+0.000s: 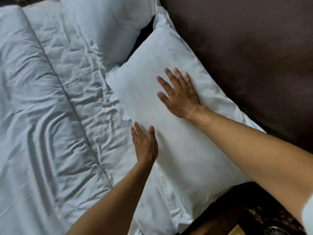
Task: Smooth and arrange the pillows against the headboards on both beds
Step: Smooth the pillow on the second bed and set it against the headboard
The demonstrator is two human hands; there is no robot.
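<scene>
A white pillow lies along the dark brown headboard, its long side running from the upper middle to the lower right. My right hand rests flat on its upper part, fingers spread, close to the headboard side. My left hand lies flat against the pillow's bed-side edge, fingers together and straight. Neither hand grips anything. A second white pillow sits farther along the headboard at the top, with a dark gap between the two.
A wrinkled white duvet with a stitched seam covers the bed on the left. Below the pillow at the lower right, a dark wooden bedside surface and patterned carpet show.
</scene>
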